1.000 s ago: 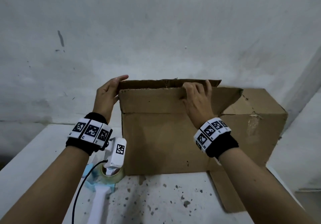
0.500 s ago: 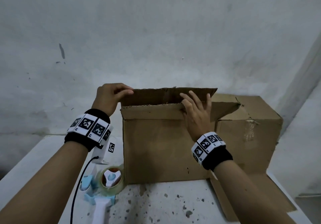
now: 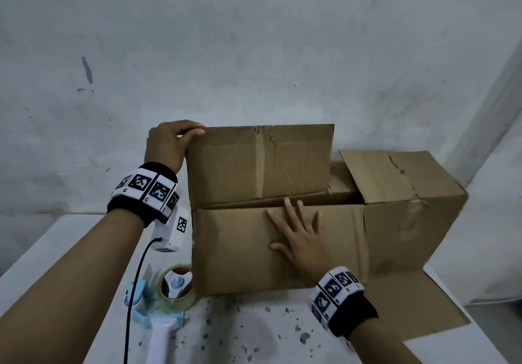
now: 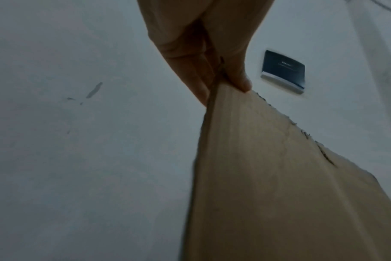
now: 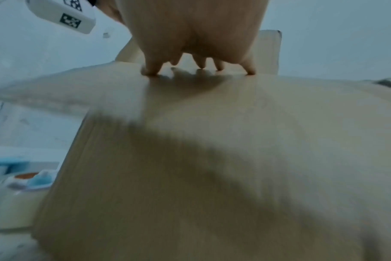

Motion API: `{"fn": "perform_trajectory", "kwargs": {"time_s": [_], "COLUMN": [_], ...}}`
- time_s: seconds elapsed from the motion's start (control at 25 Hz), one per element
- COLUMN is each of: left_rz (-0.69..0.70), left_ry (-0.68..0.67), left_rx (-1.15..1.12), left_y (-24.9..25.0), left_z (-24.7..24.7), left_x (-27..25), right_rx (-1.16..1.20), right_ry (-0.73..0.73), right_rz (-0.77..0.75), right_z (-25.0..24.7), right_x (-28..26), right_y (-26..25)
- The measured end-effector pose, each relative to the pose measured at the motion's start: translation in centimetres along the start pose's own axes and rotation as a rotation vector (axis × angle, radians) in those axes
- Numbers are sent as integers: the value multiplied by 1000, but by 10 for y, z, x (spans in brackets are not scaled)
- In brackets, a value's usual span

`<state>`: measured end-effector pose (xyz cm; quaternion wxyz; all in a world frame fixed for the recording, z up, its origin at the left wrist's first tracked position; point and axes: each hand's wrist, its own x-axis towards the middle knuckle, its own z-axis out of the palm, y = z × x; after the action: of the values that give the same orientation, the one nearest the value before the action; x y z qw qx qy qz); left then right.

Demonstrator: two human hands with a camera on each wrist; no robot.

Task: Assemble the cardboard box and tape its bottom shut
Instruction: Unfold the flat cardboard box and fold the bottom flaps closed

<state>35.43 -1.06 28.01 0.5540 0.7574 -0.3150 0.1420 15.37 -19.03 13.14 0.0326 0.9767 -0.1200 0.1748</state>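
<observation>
The brown cardboard box (image 3: pixel 401 222) lies on the white table (image 3: pixel 254 332) against the wall. Its far long flap (image 3: pixel 262 163) stands upright, and my left hand (image 3: pixel 169 143) pinches that flap's top left corner, thumb on the near face. In the left wrist view the flap (image 4: pixel 279 176) sits between thumb and fingers of my left hand (image 4: pixel 214 70). My right hand (image 3: pixel 302 239) lies flat, fingers spread, on the near flap (image 3: pixel 234 247), which is folded down. The same right hand (image 5: pixel 196 44) presses the cardboard (image 5: pixel 212 159) with its fingertips. A tape dispenser (image 3: pixel 166 298) lies left of the box.
A short flap (image 3: pixel 387 174) at the box's right end is partly open, and another flap (image 3: pixel 409 307) lies flat on the table at the front right. The wall stands close behind the box. A dark panel (image 4: pixel 283 70) is mounted on the wall.
The far flap has been raised upright by my left hand. My right hand slid from the top edge down onto the near flap, which now lies folded down. The camera view tilted lower.
</observation>
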Motion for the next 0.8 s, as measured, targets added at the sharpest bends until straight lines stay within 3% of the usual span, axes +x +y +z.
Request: {"fn": "perform_trajectory", "kwargs": {"time_s": [0.16, 0.24, 0.32, 0.4, 0.48, 0.64, 0.8], "left_rz": [-1, 79, 218, 303, 175, 50, -97], "left_ry": [19, -2, -193, -456, -629, -641, -784], "left_rx": [-8, 161, 643, 900, 876, 685, 666], "left_y": [-8, -7, -10, -24, -42, -50, -44], "left_z": [0, 6, 22, 47, 67, 72, 68], "left_x": [3, 4, -6, -27, -47, -56, -44], "right_rx": [31, 67, 120, 111, 1, -33, -32], "right_ry": [-51, -25, -5, 38, 92, 128, 228], "right_rz": [60, 69, 69, 54, 37, 57, 74], "right_z": [-6, 0, 6, 14, 18, 23, 30], "right_x": [34, 39, 43, 46, 46, 46, 48], "right_y": [-12, -13, -9, -5, -3, -9, -10]}}
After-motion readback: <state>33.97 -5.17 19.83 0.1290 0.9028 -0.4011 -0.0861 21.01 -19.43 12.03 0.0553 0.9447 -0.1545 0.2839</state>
